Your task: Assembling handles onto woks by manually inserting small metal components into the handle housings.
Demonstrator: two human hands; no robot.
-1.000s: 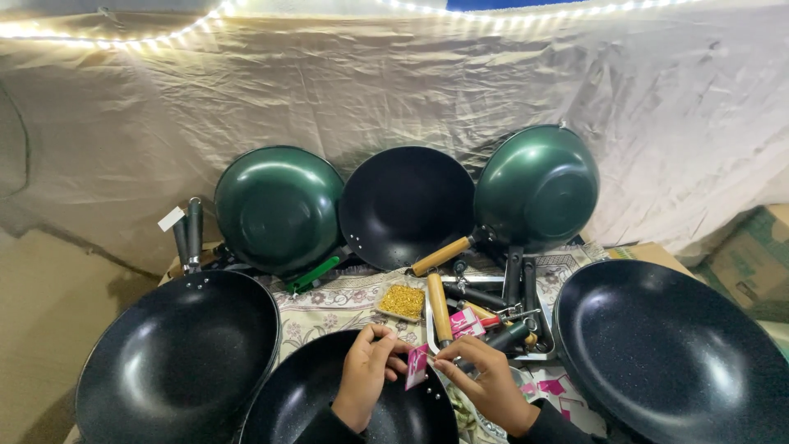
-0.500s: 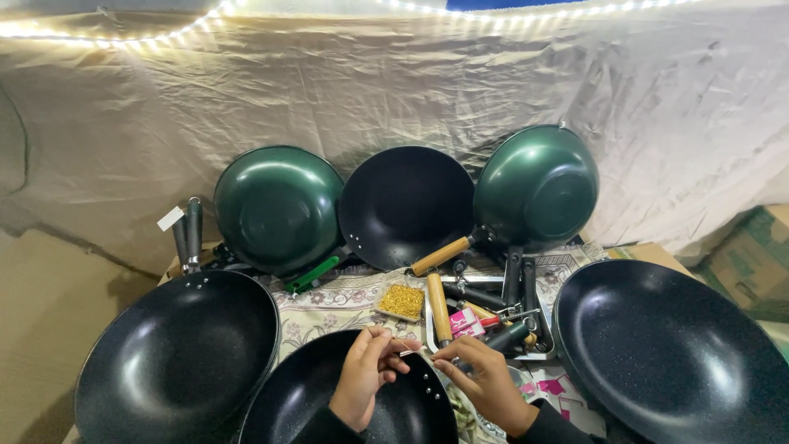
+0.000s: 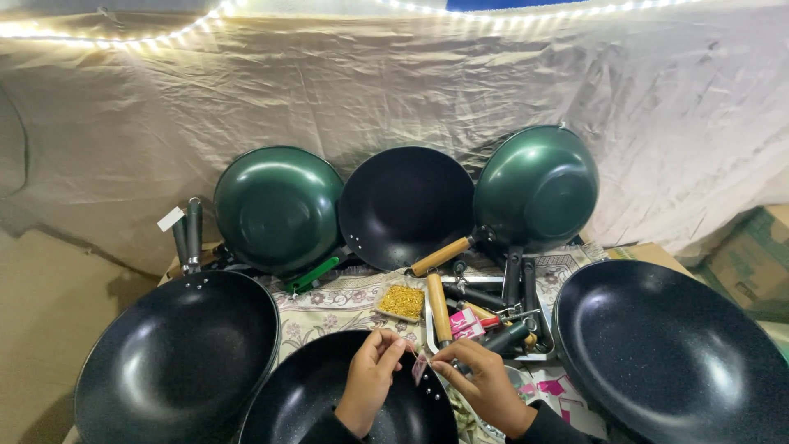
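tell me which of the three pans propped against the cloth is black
The middle pan, the one with a wooden handle. The left pan and right pan beside it are both dark green.

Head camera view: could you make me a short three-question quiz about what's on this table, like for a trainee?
1. True or false: the left hand and right hand are over the nearest black pan.
2. How many pans lean against the cloth backdrop? A two, B three, C five.
3. What fills the small clear box?

Key: 1 true. 2 B: green pan, black pan, green pan. 3 small golden pieces, too small to identify.
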